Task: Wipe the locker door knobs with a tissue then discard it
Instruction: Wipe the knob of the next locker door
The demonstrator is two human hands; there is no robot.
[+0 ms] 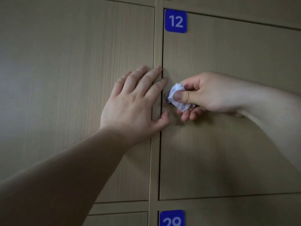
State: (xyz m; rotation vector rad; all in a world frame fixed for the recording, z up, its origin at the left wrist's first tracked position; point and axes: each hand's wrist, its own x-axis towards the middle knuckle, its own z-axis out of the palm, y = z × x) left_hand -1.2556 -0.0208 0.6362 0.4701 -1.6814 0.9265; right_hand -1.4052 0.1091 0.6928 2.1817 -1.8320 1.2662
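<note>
Mid-frame, the right hand [210,92] pinches the tissue [176,99] onto the mostly hidden knob [166,96] just left of it; the left hand [135,101] lies spread beside.

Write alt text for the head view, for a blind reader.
The right hand pinches a crumpled white tissue against the left edge of locker door 12, over a barely visible knob. The left hand lies flat, fingers spread, on the neighbouring door.
</note>
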